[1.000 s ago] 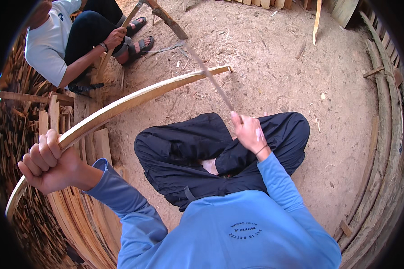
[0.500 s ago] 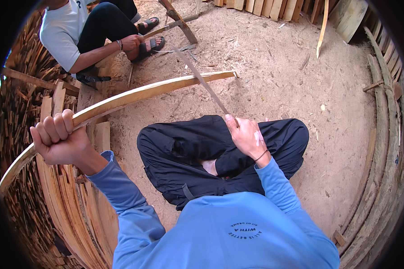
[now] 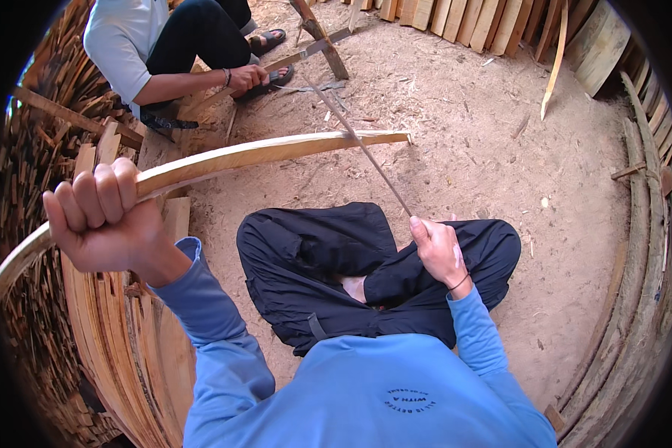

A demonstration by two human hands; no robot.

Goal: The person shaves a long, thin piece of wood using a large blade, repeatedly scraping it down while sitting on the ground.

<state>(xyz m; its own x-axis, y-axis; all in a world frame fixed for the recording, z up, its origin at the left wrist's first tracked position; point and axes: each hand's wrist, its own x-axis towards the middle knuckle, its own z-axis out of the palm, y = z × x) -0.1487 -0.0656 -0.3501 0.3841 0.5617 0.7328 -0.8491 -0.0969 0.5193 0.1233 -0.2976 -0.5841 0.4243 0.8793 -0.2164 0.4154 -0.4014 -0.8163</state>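
Observation:
In my left hand (image 3: pixel 108 209), raised at the left with fingers wrapped tight, is a long pale wooden strip (image 3: pixel 239 153). It runs past my fist to the left and reaches rightward in front of me. My right hand (image 3: pixel 439 250) is closed over my right knee, gripping a long, thin-bladed knife (image 3: pixel 377 164); its handle is hidden in my fist. The blade slants up and left and crosses the wooden strip near its far end. From this angle I cannot tell whether they touch.
My crossed legs in dark trousers (image 3: pixel 313 246) rest on the dusty ground. Ahead left, a seated person (image 3: pixel 127 45) holds a long tool by a wooden post (image 3: pixel 325 45). Stacked boards (image 3: pixel 119 336) lie left; planks (image 3: pixel 463 22) line the back; long timbers (image 3: pixel 635 284) edge the right.
My right hand and the knife have shifted right and toward me, and the blade looks narrower. My left hand has risen slightly with the strip. The whole view has shifted a little.

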